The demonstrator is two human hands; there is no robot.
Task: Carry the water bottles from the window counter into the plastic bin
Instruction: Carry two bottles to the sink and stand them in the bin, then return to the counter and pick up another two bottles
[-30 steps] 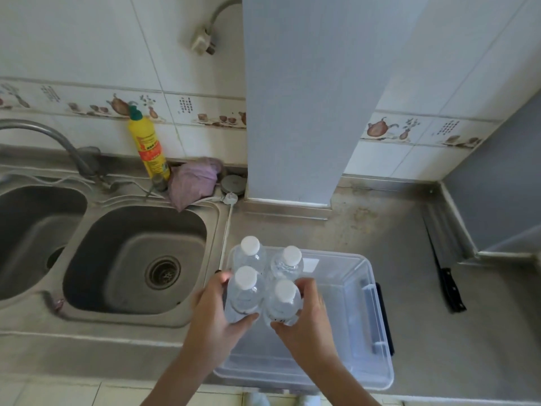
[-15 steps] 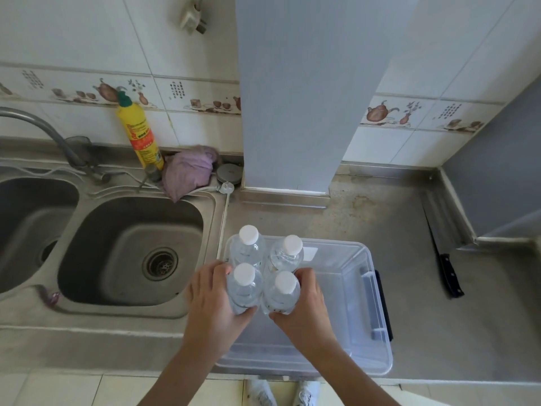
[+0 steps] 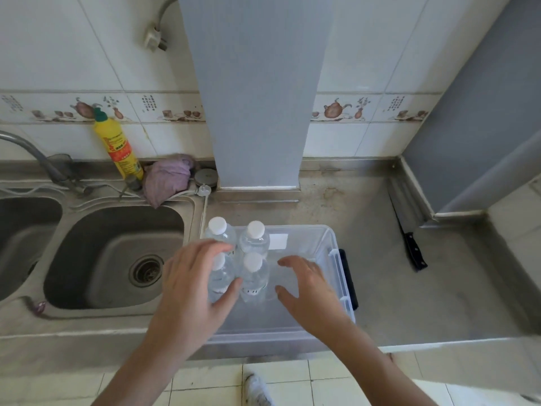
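Four water bottles [image 3: 238, 259] are stood upright in the clear plastic bin [image 3: 333, 259] on the desk [image 3: 380, 288].
The left hand [image 3: 196, 285] is spread, its loose grip brushing the near-left bottle; the right hand [image 3: 307, 285] is held wide open, nothing clasped, just beside the bottles.

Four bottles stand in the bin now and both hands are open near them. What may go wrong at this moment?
The left hand hovers over the four clear white-capped water bottles; a careless brush might topple them. The clear plastic bin sits near the steel counter's front edge, so a push from the right hand might slide it off.
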